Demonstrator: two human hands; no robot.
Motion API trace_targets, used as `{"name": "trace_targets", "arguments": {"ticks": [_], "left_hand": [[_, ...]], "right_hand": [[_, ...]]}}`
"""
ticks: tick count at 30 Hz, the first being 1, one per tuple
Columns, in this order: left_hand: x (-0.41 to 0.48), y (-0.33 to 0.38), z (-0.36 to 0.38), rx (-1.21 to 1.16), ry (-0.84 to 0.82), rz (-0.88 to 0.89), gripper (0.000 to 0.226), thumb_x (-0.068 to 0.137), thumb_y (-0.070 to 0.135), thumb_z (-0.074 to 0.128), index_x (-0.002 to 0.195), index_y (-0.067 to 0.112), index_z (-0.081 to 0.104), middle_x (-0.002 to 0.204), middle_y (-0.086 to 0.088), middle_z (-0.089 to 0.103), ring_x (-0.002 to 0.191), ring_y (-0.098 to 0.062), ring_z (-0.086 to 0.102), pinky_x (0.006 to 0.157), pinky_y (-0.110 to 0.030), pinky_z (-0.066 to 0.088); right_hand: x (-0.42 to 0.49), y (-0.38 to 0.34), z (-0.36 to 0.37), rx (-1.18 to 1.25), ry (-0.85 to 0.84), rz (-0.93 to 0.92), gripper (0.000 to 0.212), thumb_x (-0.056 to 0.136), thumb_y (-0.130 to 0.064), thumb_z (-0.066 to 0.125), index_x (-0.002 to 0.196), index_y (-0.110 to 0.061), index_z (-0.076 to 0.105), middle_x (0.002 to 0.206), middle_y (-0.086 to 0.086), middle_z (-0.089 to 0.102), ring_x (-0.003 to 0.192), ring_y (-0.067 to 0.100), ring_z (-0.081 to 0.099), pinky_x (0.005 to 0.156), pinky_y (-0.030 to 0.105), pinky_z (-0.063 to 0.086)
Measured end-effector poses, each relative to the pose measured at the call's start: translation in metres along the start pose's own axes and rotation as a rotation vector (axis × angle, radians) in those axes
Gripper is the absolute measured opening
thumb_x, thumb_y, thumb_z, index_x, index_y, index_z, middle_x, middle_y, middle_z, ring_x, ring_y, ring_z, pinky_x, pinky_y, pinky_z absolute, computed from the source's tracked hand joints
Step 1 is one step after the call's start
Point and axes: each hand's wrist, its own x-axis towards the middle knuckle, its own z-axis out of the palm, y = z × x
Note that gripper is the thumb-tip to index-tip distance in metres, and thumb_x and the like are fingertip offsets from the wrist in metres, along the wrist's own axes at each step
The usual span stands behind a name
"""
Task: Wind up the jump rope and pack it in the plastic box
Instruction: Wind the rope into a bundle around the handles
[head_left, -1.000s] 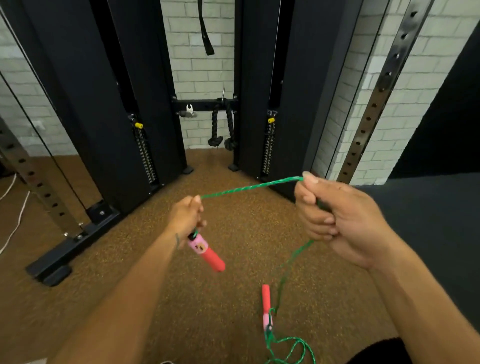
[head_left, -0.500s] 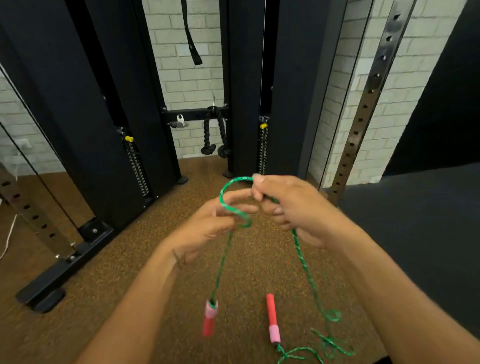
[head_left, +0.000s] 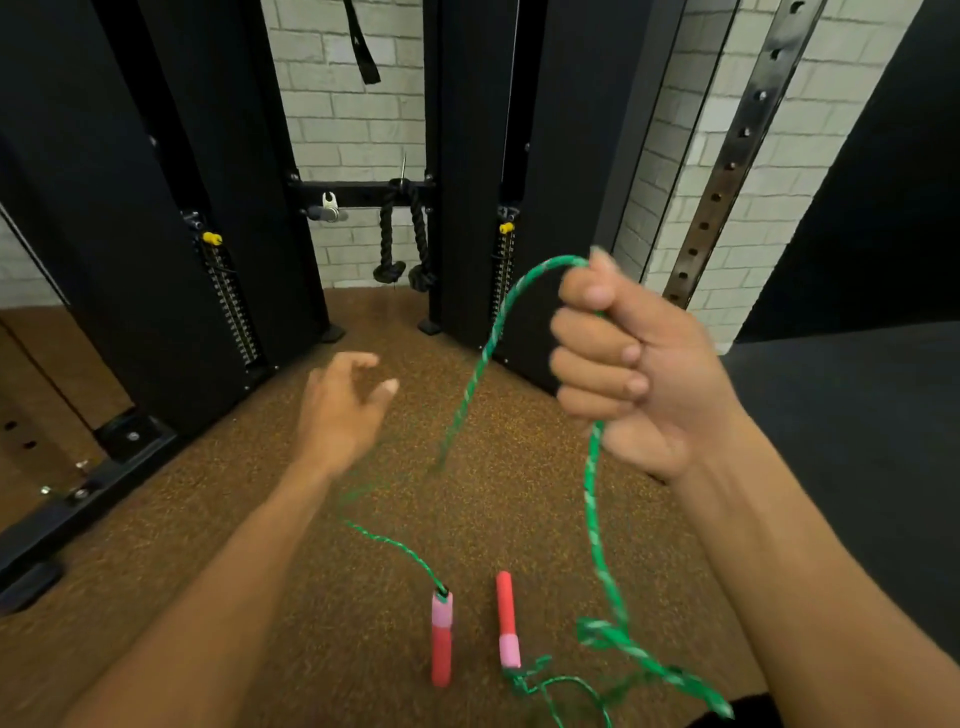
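My right hand (head_left: 631, 369) is closed around a green twisted jump rope (head_left: 592, 499), which arcs out over the fist and hangs down on both sides. One strand swings left, blurred, and ends in a red and pink handle (head_left: 441, 638) hanging low. A second red and pink handle (head_left: 507, 618) lies on the floor beside it, with loose rope bunched at the bottom. My left hand (head_left: 340, 410) is held out with fingers apart, holding nothing, just left of the swinging strand. No plastic box is in view.
Black cable-machine columns (head_left: 171, 218) with weight stacks stand ahead, a black rope attachment (head_left: 402, 234) hanging between them. A perforated steel upright (head_left: 727, 156) leans at the right. The floor is brown speckled rubber (head_left: 260, 493); a dark mat (head_left: 857, 415) lies to the right.
My left hand has let go of the rope and pulled away to the left, open. The right hand has risen with the rope looped over it. The released handle swings low.
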Motion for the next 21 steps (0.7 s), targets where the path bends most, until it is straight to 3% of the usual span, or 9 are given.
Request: {"name": "trace_targets", "arguments": {"ticks": [2,4,6,9,12,14,17,19,21], "left_hand": [[-0.023,0.048,0.003,-0.473,-0.055,0.139,0.024,0.097,0.044,0.052,0.114,0.029,0.062,0.113,0.001,0.069,0.109,-0.019,0.064,0.097,-0.046,0.051],[-0.04,0.087,-0.002,-0.811,-0.324,0.158,0.049,0.093,0.06,0.04,0.121,0.027,0.062,0.105,0.001,0.074,0.106,-0.016,0.068,0.094,-0.035,0.053],[-0.052,0.104,-0.007,-0.738,-0.516,0.261,0.06,0.087,0.068,0.032,0.101,0.024,0.071,0.071,0.006,0.071,0.077,-0.011,0.07,0.07,-0.021,0.053],[-0.045,0.095,-0.011,-0.596,-0.362,0.301,0.051,0.091,0.061,0.043,0.058,0.027,0.061,0.045,0.012,0.038,0.043,-0.006,0.032,0.045,-0.023,0.025],[-0.014,0.051,-0.021,-0.67,-0.094,0.02,0.038,0.092,0.054,0.053,0.064,0.028,0.058,0.058,0.008,0.036,0.052,-0.01,0.033,0.051,-0.027,0.027],[0.003,0.011,-0.023,-0.212,0.078,-0.084,0.045,0.098,0.052,0.047,0.067,0.02,0.054,0.065,0.001,0.049,0.065,-0.021,0.052,0.059,-0.034,0.035],[-0.001,-0.003,-0.013,0.308,0.023,-0.115,0.042,0.103,0.042,0.041,0.085,0.01,0.062,0.093,-0.009,0.068,0.079,-0.025,0.061,0.064,-0.033,0.038],[-0.015,0.025,-0.009,0.051,-0.107,-0.021,0.039,0.1,0.047,0.042,0.117,0.018,0.063,0.117,0.004,0.062,0.098,-0.015,0.059,0.077,-0.03,0.044],[-0.029,0.062,-0.009,-0.435,-0.338,0.073,0.051,0.094,0.059,0.039,0.122,0.025,0.064,0.121,0.004,0.067,0.112,-0.015,0.063,0.092,-0.033,0.047]], "right_hand": [[0.008,0.006,0.001,-0.202,0.121,0.06,0.039,0.106,-0.036,0.034,0.075,-0.019,0.051,0.048,-0.01,0.03,0.036,0.003,0.018,0.032,0.015,0.014],[0.01,0.014,0.0,-0.473,0.162,0.194,0.036,0.105,-0.036,0.04,0.076,-0.019,0.052,0.05,-0.008,0.03,0.035,0.001,0.022,0.033,0.015,0.014],[0.01,0.02,-0.004,-0.573,0.158,0.275,0.034,0.103,-0.036,0.045,0.075,-0.019,0.055,0.051,-0.007,0.03,0.034,0.0,0.027,0.033,0.014,0.017],[0.003,0.011,-0.015,-0.416,0.155,0.266,0.032,0.101,-0.035,0.048,0.074,-0.018,0.056,0.049,-0.008,0.033,0.033,0.0,0.033,0.032,0.014,0.02],[-0.013,-0.006,-0.021,-0.157,0.043,0.22,0.032,0.101,-0.032,0.044,0.074,-0.017,0.054,0.048,-0.009,0.034,0.032,-0.001,0.037,0.031,0.014,0.023],[-0.019,-0.009,-0.018,-0.121,0.004,0.204,0.032,0.101,-0.032,0.043,0.075,-0.017,0.054,0.049,-0.009,0.032,0.033,0.0,0.035,0.031,0.013,0.023],[-0.017,0.003,-0.012,-0.403,0.084,0.26,0.032,0.102,-0.032,0.045,0.074,-0.019,0.054,0.052,-0.009,0.036,0.036,0.001,0.035,0.034,0.016,0.022],[-0.009,0.017,-0.012,-0.529,0.109,0.317,0.033,0.103,-0.032,0.044,0.074,-0.02,0.053,0.054,-0.007,0.035,0.038,0.003,0.035,0.035,0.018,0.024],[0.0,0.028,-0.012,-0.577,0.148,0.34,0.032,0.104,-0.033,0.044,0.076,-0.02,0.052,0.054,-0.005,0.035,0.039,0.006,0.038,0.038,0.019,0.03]]}}
